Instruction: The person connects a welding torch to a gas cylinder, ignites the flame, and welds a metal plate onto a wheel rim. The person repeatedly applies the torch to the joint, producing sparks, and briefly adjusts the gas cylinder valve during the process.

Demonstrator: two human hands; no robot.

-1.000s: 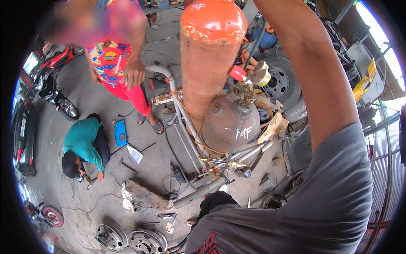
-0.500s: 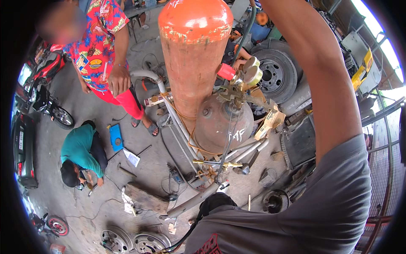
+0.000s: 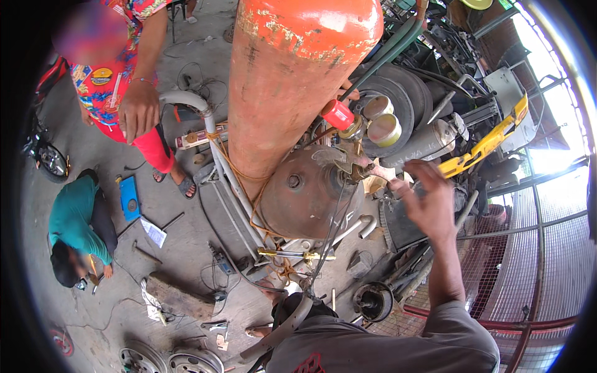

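Observation:
My right hand (image 3: 429, 202) is in front of me at the right, open, with nothing visible in it. Its fingers are spread and slightly blurred, close to the end of a wrench (image 3: 373, 169) resting at a brass valve. That valve tops a squat brown gas cylinder (image 3: 311, 193). Fixed there too is a regulator with a red cap (image 3: 337, 114) and two round gauges (image 3: 384, 129). Behind it stands a tall orange cylinder (image 3: 273, 105). A brass cutting torch (image 3: 292, 253) hangs low by the cart frame. My left hand is out of view.
A person in a bright patterned shirt (image 3: 115, 74) stands at the left; another in teal (image 3: 81, 211) crouches on the floor. Someone's hand (image 3: 350, 92) shows behind the tall cylinder. A truck wheel (image 3: 398, 102), a yellow bar (image 3: 488, 140), cables and wheel rims (image 3: 196, 360) lie around.
My right arm has come down from overhead, bringing the hand into view near the wrench and valve. The view has shifted, so the cylinders appear larger.

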